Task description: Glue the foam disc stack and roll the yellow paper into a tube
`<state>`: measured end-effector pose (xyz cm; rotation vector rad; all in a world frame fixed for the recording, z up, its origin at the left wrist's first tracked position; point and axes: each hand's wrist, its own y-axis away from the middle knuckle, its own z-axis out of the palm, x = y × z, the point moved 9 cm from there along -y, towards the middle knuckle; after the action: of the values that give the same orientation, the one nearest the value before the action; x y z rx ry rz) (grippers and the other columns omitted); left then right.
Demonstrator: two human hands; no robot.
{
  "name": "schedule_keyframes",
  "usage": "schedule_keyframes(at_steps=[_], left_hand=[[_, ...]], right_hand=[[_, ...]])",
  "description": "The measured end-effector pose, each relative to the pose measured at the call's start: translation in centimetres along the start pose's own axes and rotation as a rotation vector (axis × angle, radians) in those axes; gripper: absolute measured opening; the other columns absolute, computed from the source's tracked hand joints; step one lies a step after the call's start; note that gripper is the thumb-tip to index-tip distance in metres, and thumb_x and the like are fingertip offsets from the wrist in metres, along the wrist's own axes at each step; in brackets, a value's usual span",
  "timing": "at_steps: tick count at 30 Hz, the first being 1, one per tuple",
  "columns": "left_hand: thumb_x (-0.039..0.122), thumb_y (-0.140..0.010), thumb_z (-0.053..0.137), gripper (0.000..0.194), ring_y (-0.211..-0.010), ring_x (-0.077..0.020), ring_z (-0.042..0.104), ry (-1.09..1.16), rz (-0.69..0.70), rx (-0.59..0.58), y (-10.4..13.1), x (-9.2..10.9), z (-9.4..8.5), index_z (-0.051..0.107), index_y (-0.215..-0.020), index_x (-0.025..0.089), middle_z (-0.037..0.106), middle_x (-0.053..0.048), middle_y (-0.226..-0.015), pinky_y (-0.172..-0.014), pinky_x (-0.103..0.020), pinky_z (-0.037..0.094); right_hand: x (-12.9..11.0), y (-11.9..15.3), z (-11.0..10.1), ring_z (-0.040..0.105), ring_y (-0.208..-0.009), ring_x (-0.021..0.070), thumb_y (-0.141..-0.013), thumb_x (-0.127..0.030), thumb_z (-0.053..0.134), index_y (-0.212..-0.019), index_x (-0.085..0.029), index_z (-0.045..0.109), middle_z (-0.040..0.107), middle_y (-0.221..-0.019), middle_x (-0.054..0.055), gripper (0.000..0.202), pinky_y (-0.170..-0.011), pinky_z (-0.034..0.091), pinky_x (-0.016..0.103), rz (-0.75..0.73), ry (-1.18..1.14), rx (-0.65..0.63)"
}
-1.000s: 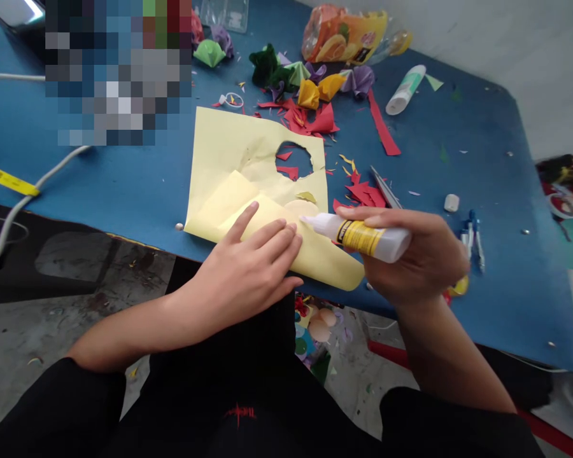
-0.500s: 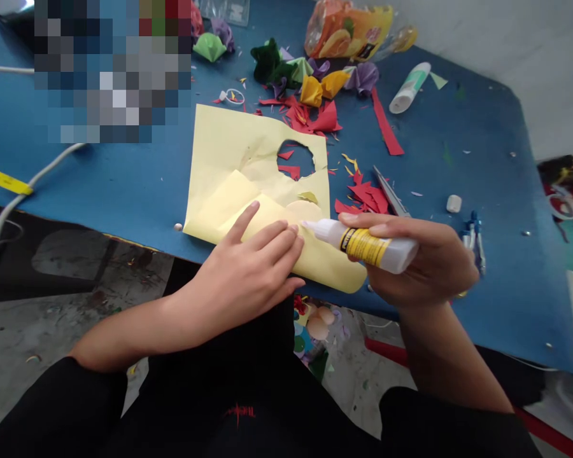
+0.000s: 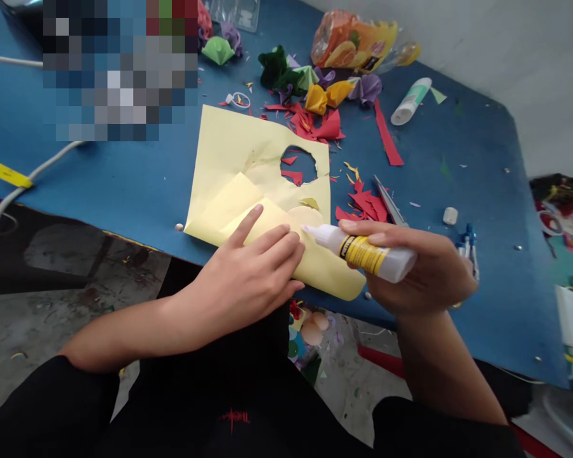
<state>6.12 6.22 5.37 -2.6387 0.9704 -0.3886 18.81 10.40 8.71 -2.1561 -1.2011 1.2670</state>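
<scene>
My left hand [image 3: 253,267] lies with fingers stretched out, pressing on folded pale yellow paper [image 3: 229,137] at the table's front edge. That paper has a ragged round hole near its right side. In my right hand [image 3: 424,267] is a glue bottle [image 3: 367,251] with a yellow label, tilted so its white nozzle points left, close to my left fingertips. Whether the nozzle touches the paper I cannot tell. Just beyond the tip sits a pale rounded paper piece [image 3: 305,216], partly covered, with a small olive scrap [image 3: 310,203] by it.
Red paper scraps [image 3: 367,205] and scissors [image 3: 389,200] lie right of the paper. Farther back are folded paper flowers [image 3: 327,95], a glue stick [image 3: 411,102] and a plastic bottle [image 3: 353,41]. An eraser [image 3: 450,215] sits at the right; a white cable [image 3: 48,162] crosses the left edge.
The camera view has shifted slightly. Both hands keep nearly the same place on the paper, and the glue bottle's base has dipped a little.
</scene>
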Motion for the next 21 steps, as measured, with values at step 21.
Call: schedule_keyframes(at_steps=[21], left_hand=[[0.019, -0.1, 0.037, 0.032, -0.115, -0.0194, 0.056, 0.015, -0.02, 0.023, 0.12, -0.21, -0.06, 0.059, -0.121, 0.01, 0.064, -0.008, -0.116, -0.116, -0.046, 0.028]], right_hand=[[-0.23, -0.43, -0.23, 0.071, -0.091, 0.0153, -0.069, -0.001, 0.074, -0.115, -0.029, 0.062, 0.072, -0.108, -0.005, 0.055, -0.08, 0.062, 0.027, -0.019, 0.062, 0.05]])
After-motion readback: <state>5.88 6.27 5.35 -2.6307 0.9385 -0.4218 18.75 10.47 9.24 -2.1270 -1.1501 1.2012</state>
